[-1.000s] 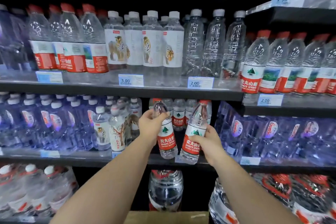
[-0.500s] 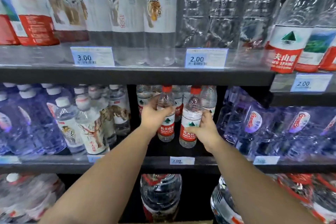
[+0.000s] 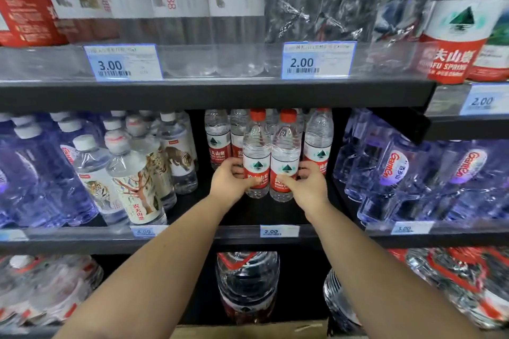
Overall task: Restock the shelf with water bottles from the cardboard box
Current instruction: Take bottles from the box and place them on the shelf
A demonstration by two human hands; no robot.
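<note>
Head view showed my left hand (image 3: pixel 230 180) wrapped around 1 red-capped bottle (image 3: pixel 256 154) and my right hand (image 3: pixel 308 187) around a second bottle (image 3: pixel 285 155). Both stood upright, touching side by side between my hands, on the middle shelf (image 3: pixel 239 213). Matching bottles (image 3: pixel 318 143) stood just behind my grip.

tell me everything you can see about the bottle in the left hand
The left bottle is a small clear plastic water bottle with a red screw cap, ribbed shoulders and a wrap label, white with a green mountain logo above, red with white lettering below. It looks full and sealed. It stands upright, apparently on the dark middle shelf, at the front of a row of matching bottles. The left hand holds it in a grip around the lower label. Its right side presses against the twin bottle in the right hand.
</note>
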